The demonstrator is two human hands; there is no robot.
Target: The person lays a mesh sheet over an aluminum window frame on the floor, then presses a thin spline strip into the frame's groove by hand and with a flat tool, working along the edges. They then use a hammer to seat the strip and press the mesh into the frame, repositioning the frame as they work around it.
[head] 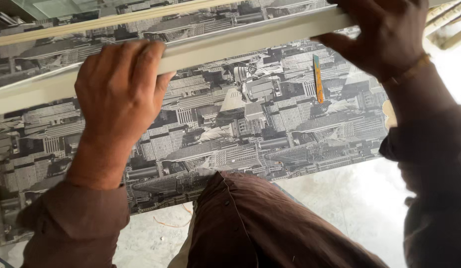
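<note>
Head view looks down on a table [270, 124] covered in a black-and-white print of city buildings, the largest thing in sight. Across its far part a long pale strip [240, 42] runs from low on the left to high on the right, lying flat on the print. A second, thinner pale strip [91, 22] lies beyond it, roughly parallel. The left hand [118, 94] rests on the near strip towards its left part, palm down, wrist bent back, fingers [141, 57] curled over the strip's far edge and closed on it. The right hand [384, 34] presses on the same strip further right, fingers spread flat over it, thumb pointing left along the near edge; whether it grips or only presses cannot be told. Both forearms wear brown sleeves [76, 223]. Just nearer than the strip, under the right hand, a small orange-and-blue cutter [318, 79] lies on the print.
</note>
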